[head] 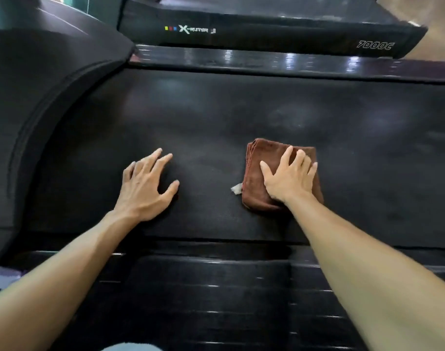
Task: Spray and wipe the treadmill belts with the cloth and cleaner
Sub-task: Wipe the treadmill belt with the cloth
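Note:
A black treadmill belt runs across the view from left to right. On it lies a folded brown cloth with a small white tag at its left edge. My right hand presses flat on the cloth with spread, straight fingers. My left hand rests on the bare belt to the left of the cloth, fingers spread and fingertips touching the surface, holding nothing. No cleaner bottle is in view.
A glossy black side rail borders the belt's far side, and another ribbed rail lies near me. The motor cover curves at the left. A second treadmill marked X-Runner 7000C stands beyond.

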